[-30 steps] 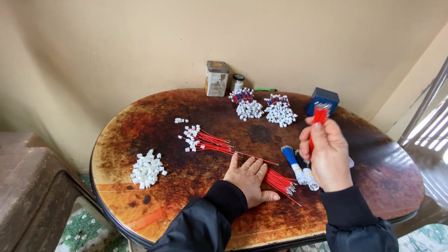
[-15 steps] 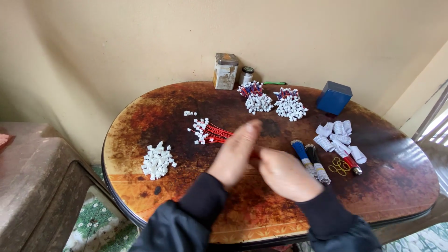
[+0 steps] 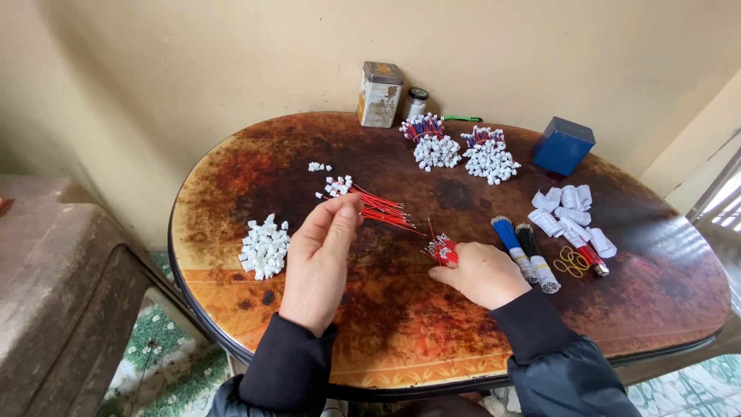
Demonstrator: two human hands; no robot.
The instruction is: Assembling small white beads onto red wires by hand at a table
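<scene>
Right hand (image 3: 485,273) rests on the table (image 3: 231,177), fingers closed round a bunch of red wires (image 3: 443,251), metal tips poking out on its thumb side. Left hand (image 3: 320,259) is raised, fingers narrow, tips pinched at something too small to tell. Just past its fingertips: loose red wires w/ white connectors (image 3: 370,205). To its outer side, a pile of white connectors (image 3: 264,245). Beyond right hand's outer side: blue wire bundle (image 3: 511,241), black wire bundle (image 3: 534,251), rubber bands (image 3: 571,262). Farther back, blue box (image 3: 563,145), metal tin (image 3: 380,94).
</scene>
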